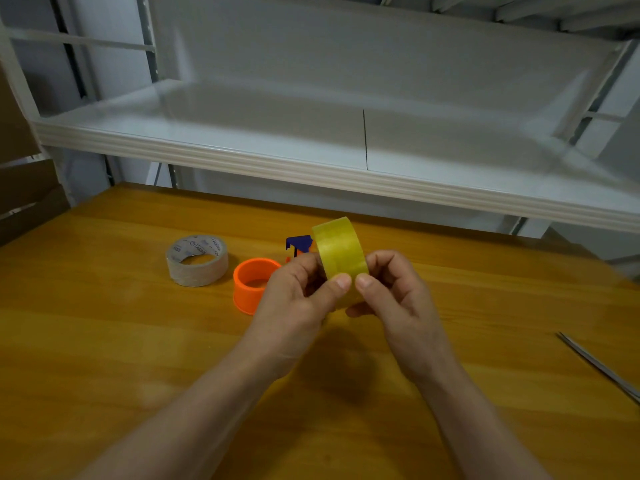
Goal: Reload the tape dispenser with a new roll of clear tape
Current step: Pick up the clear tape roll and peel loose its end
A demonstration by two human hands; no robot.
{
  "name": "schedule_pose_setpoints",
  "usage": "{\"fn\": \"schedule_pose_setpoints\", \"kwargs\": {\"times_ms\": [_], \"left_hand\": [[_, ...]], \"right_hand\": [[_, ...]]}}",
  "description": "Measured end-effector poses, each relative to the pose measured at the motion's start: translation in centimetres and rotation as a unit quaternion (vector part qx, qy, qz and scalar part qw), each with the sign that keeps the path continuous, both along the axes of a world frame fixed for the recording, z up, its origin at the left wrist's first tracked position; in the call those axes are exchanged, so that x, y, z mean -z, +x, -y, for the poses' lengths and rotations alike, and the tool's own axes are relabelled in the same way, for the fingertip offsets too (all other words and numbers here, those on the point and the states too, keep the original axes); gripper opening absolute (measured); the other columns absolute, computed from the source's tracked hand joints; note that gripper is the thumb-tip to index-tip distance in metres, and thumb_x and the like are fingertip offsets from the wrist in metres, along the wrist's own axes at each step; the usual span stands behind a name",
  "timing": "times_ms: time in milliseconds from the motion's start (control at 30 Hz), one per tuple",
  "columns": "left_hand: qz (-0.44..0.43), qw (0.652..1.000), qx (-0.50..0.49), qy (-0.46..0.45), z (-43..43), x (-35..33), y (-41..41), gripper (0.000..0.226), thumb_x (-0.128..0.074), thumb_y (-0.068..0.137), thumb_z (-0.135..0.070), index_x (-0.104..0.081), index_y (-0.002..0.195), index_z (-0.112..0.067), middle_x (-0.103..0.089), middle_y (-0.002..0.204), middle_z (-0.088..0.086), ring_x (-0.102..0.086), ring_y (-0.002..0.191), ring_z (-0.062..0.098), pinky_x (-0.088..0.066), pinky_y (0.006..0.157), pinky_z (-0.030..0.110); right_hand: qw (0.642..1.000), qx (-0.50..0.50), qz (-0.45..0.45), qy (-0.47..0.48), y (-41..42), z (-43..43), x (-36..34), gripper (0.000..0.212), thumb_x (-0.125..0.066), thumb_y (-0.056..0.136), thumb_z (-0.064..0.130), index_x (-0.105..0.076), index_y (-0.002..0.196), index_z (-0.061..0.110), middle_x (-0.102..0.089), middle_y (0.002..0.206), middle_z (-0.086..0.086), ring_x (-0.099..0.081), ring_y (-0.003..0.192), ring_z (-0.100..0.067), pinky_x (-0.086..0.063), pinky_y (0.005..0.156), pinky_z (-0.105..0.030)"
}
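While held upright above counter (104, 341), new tape roll (337, 251) is pinched by left hand (298, 299) and right hand (391, 292), thumbs probing rim. Dispenser (256, 282) at ten o'clock. Risk: tape end missed, torn by nail.

Both forearms bare, reaching forward from the lower edge and converging at centre. Left hand (298, 292) and right hand (391, 289) raised, close together, palms turned inward toward each other. Thumbs up top, tips almost meeting, pressed on the tape roll (341, 252) pinched between both hands. Other fingers curled around the sides, wrists roughly level.
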State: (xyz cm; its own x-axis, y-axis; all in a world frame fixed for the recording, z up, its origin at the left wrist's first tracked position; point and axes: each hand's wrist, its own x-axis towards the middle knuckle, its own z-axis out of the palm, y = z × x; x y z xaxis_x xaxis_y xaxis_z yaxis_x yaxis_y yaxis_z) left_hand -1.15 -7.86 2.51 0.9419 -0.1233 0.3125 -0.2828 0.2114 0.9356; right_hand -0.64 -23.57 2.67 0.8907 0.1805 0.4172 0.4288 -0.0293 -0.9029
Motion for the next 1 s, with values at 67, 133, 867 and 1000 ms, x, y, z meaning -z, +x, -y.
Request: {"fn": "schedule_pose_setpoints", "kwargs": {"times_ms": [67, 133, 867, 1000], "left_hand": [[0.011, 1.000, 0.000, 0.020, 0.3, 0.0, -0.2, 0.023, -0.066, 0.094, -0.011, -0.068, 0.116, -0.014, -0.077, 0.096, -0.006, -0.071, 0.088, 0.003, -0.053, 0.071, 0.019], [0.020, 0.999, -0.011, 0.038, 0.6, 0.0, -0.4, 0.027, -0.067, 0.089, -0.018, -0.066, 0.117, -0.021, -0.077, 0.105, -0.004, -0.072, 0.100, 0.010, -0.056, 0.077, 0.025], [-0.101, 0.990, 0.000, -0.099, 0.4, 0.3, 0.5, 0.033, -0.066, 0.083, -0.024, -0.070, 0.109, -0.005, -0.068, 0.088, 0.011, -0.055, 0.072, 0.020, -0.043, 0.061, 0.027], [-0.118, 0.986, 0.022, -0.112, 0.2, 0.2, 0.7, 0.033, -0.065, 0.079, -0.017, -0.069, 0.109, -0.004, -0.071, 0.091, 0.013, -0.058, 0.075, 0.019, -0.045, 0.060, 0.024]], "right_hand": [[1.000, 0.012, 0.000, 0.011, 0.0, -0.1, 0.0, 0.013, -0.058, 0.092, 0.019, -0.058, 0.100, 0.009, -0.060, 0.096, -0.016, -0.063, 0.083, -0.019, -0.057, 0.068, -0.031], [1.000, 0.020, -0.003, 0.018, -0.1, -0.3, 0.0, 0.015, -0.058, 0.092, 0.022, -0.057, 0.098, 0.008, -0.060, 0.095, -0.018, -0.062, 0.081, -0.018, -0.056, 0.066, -0.031], [0.999, 0.033, -0.006, -0.012, -0.3, -1.2, -0.3, 0.021, -0.052, 0.085, 0.010, -0.066, 0.099, 0.016, -0.068, 0.087, -0.002, -0.061, 0.074, -0.013, -0.046, 0.058, -0.021], [0.998, 0.052, -0.017, -0.006, -0.2, -1.2, -0.3, 0.017, -0.055, 0.086, 0.015, -0.067, 0.098, 0.019, -0.069, 0.085, 0.007, -0.063, 0.074, -0.013, -0.046, 0.057, -0.018]]}}
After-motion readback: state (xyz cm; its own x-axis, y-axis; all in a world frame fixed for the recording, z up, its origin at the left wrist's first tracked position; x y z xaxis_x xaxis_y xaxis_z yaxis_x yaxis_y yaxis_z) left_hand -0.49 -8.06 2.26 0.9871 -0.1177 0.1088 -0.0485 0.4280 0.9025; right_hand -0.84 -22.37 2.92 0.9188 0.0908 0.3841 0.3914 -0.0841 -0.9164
